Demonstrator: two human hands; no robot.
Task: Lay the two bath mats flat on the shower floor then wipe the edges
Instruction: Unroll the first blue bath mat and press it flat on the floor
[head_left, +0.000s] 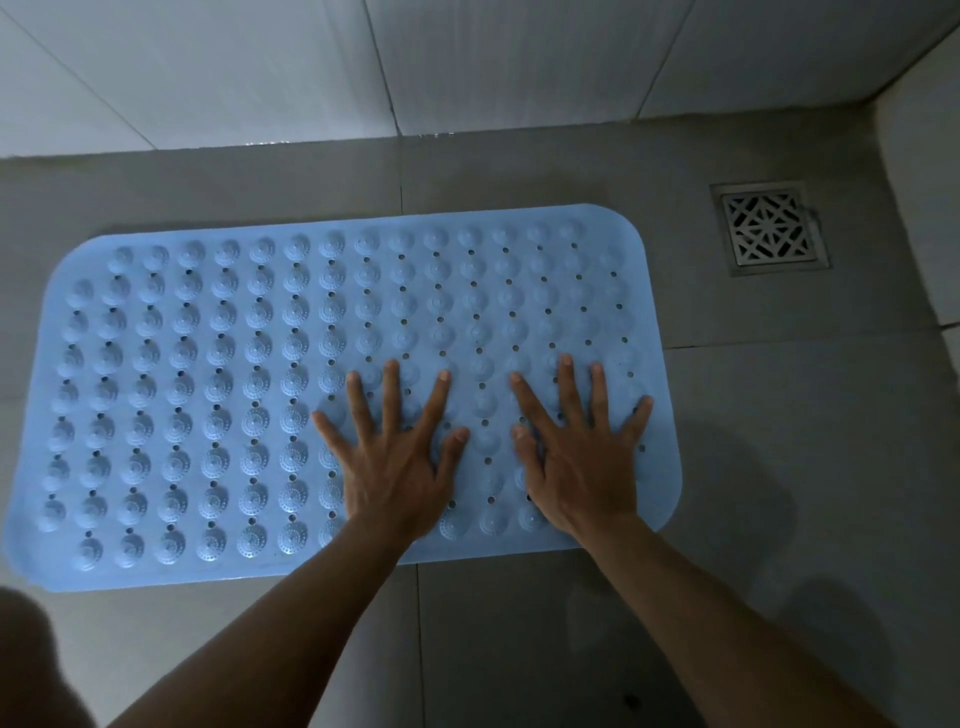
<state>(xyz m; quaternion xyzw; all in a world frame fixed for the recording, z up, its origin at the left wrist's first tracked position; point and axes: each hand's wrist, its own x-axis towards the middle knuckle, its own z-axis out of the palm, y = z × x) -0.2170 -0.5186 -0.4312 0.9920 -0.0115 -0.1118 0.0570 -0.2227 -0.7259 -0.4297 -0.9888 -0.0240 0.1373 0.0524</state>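
A light blue rubber bath mat with rows of raised bumps and small drain holes lies flat on the grey tiled shower floor. My left hand rests palm down on the mat's right half, fingers spread. Beside it, my right hand presses flat near the mat's right edge, fingers also spread. Neither hand holds anything. Only one mat is in view, and no cloth shows.
A square metal floor drain sits at the back right, just beyond the mat's corner. White wall tiles rise behind the mat and along the right side. A dark blurred shape, probably my knee, fills the bottom left corner.
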